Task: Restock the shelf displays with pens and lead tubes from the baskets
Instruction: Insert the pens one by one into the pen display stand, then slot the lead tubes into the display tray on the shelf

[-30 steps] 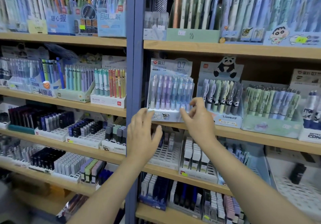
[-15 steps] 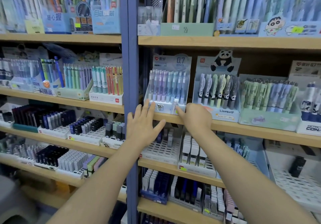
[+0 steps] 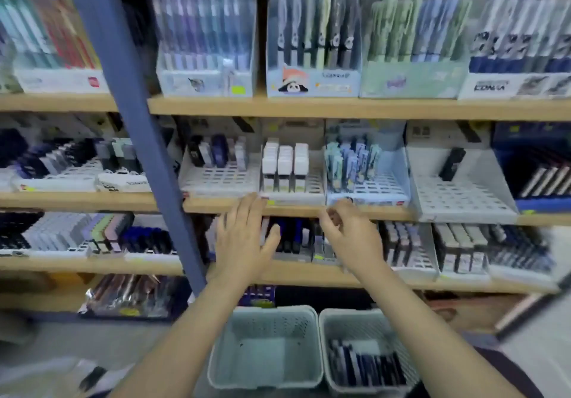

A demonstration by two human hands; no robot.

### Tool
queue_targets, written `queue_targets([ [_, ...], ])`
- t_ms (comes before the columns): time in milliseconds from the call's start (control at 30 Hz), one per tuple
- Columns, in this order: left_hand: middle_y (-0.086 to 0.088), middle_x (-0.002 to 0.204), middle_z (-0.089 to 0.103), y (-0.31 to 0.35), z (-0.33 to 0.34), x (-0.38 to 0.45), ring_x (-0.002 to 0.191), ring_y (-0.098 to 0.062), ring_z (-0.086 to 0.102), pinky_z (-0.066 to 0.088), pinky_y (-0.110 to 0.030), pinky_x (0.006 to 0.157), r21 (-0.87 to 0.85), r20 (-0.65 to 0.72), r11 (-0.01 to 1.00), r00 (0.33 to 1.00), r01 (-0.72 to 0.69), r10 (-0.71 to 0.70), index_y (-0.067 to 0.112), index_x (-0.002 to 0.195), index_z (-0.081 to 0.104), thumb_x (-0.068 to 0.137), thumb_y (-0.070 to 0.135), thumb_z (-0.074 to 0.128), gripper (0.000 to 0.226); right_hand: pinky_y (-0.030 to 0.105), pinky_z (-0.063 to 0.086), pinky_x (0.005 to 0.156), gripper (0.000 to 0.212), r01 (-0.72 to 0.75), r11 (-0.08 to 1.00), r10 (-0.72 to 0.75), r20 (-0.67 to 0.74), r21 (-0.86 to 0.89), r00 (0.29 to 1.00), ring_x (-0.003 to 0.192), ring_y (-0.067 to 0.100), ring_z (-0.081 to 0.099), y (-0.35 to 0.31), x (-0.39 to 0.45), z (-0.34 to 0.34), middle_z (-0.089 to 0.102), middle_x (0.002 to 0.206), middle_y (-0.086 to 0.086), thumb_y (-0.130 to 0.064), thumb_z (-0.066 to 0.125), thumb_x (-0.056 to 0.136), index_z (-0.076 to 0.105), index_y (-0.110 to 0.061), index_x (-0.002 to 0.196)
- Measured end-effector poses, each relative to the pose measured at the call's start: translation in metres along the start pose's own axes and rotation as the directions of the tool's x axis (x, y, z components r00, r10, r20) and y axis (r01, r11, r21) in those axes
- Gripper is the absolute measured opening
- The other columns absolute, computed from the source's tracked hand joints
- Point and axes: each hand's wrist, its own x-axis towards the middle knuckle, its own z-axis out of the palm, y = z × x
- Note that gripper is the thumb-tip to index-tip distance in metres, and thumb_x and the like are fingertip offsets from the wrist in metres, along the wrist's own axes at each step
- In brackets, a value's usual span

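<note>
Stationery shelves (image 3: 278, 109) behind: left hand (image 3: 244, 237) grip spread, right hand (image 3: 352, 234) grip loosely curled, empty.

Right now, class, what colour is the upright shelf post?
Blue, the shelf post, seen in the head view.

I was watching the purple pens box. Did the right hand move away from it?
Yes. The right hand dropped from the purple pen box to the shelf edge below.

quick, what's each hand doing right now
Left hand: open, fingers spread, holding nothing.
Right hand: fingers loosely curled, nothing visibly held.
</note>
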Motion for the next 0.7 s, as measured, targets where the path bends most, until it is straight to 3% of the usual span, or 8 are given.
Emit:
queue_targets([
  [100,-0.003,0.162,0.031,0.019,0.079,-0.055,0.147,-0.028,0.031,0.031,-0.051,0.112,0.004,0.330,0.999,0.943,0.035,-0.034,0.018,0.152,0.039,0.090,0.056,0.036,0.073,0.038,0.050,0.079,0.038,-0.362,0.932,0.344,0.302,0.003,0.889,0.088,0.023,0.061,0.088,-0.047,0.029,0.060,0.088,-0.001,-0.050,0.056,0.097,0.060,-0.013,0.102],
  [200,0.004,0.169,-0.001,0.035,0.147,-0.103,0.156,-0.021,0.003,0.015,-0.048,0.121,0.000,0.632,0.998,0.774,0.067,-0.052,0.025,0.161,0.005,0.097,0.057,0.045,0.082,0.031,0.042,0.077,0.031,-0.565,0.823,0.534,0.417,-0.058,0.735,0.085,0.020,0.055,0.163,-0.093,0.059,0.053,0.078,-0.006,-0.045,0.062,0.096,0.052,-0.016,0.097],
  [267,0.006,0.168,-0.011,0.042,0.188,-0.129,0.156,-0.020,-0.002,0.013,-0.046,0.122,-0.012,0.728,0.994,0.683,0.106,-0.064,0.024,0.161,-0.001,0.097,0.056,0.049,0.087,0.029,0.039,0.078,0.024,-0.637,0.767,0.579,0.506,-0.073,0.639,0.091,0.022,0.054,0.206,-0.117,0.082,0.051,0.084,-0.005,-0.042,0.064,0.096,0.048,-0.023,0.096],
  [333,0.001,0.168,-0.014,0.043,0.225,-0.157,0.156,-0.023,0.002,0.019,-0.045,0.120,-0.010,0.774,0.992,0.629,0.123,-0.070,0.022,0.160,-0.007,0.096,0.059,0.049,0.093,0.027,0.035,0.080,0.029,-0.719,0.690,0.631,0.557,-0.084,0.540,0.098,0.024,0.052,0.240,-0.142,0.105,0.050,0.095,-0.003,-0.042,0.067,0.094,0.048,-0.022,0.105],
  [433,-0.005,0.168,-0.015,0.038,0.266,-0.190,0.154,-0.028,0.011,0.024,-0.042,0.118,0.002,0.799,0.977,0.587,0.213,-0.130,0.018,0.159,-0.011,0.091,0.059,0.056,0.104,0.025,0.035,0.078,0.052,-0.782,0.621,0.666,0.563,-0.055,0.489,0.096,0.022,0.052,0.279,-0.167,0.136,0.049,0.105,0.005,-0.040,0.072,0.090,0.044,-0.008,0.119],
  [567,-0.007,0.168,-0.014,0.024,0.302,-0.210,0.156,-0.024,0.002,0.019,-0.042,0.124,-0.017,0.808,0.947,0.562,0.321,-0.176,0.015,0.158,-0.014,0.085,0.056,0.067,0.117,0.030,0.039,0.078,0.046,-0.849,0.524,0.675,0.639,-0.063,0.369,0.086,0.014,0.056,0.320,-0.179,0.176,0.055,0.083,-0.007,-0.051,0.084,0.074,0.050,-0.020,0.083],
  [633,-0.004,0.169,-0.003,0.016,0.311,-0.216,0.154,-0.024,0.014,0.027,-0.045,0.122,-0.063,0.820,0.923,0.546,0.380,-0.169,0.025,0.158,-0.016,0.082,0.054,0.071,0.119,0.029,0.041,0.075,0.051,-0.857,0.509,0.658,0.677,-0.077,0.330,0.084,0.015,0.058,0.334,-0.182,0.197,0.052,0.077,-0.008,-0.060,0.084,0.067,0.047,-0.026,0.075],
  [700,0.001,0.169,0.011,0.007,0.313,-0.223,0.151,-0.023,0.027,0.036,-0.050,0.116,-0.110,0.827,0.890,0.538,0.443,-0.166,0.040,0.155,-0.017,0.080,0.056,0.071,0.117,0.026,0.040,0.075,0.037,-0.840,0.535,0.624,0.712,-0.089,0.322,0.076,0.008,0.053,0.335,-0.181,0.212,0.050,0.074,-0.011,-0.042,0.082,0.080,0.048,-0.029,0.075],
])
